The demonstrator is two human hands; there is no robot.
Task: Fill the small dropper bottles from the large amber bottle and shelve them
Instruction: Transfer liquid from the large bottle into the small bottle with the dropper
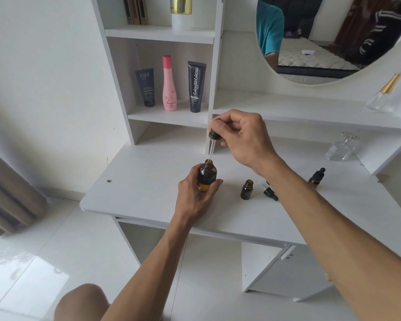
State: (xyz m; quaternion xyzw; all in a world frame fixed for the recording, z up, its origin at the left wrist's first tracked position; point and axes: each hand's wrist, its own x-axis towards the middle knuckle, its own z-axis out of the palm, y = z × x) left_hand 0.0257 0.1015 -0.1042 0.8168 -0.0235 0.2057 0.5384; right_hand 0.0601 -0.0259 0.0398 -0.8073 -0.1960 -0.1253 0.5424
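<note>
A white table (148, 181) with a shelf unit and a round mirror (333, 42) stands over a pale tiled floor. The left hand (195, 195) grips the large amber bottle (207, 176) upright on the table, fingers curled round its dark brown glass body, its neck uncapped. The right hand (241, 135) pinches the black cap of a dropper (212, 144), whose clear glass tube points down at the bottle's mouth. To the right stand an open small dropper bottle (246, 189), a loose black dropper cap (270, 193) lying just beside it, and a capped small bottle (316, 176) partly behind the right forearm.
</note>
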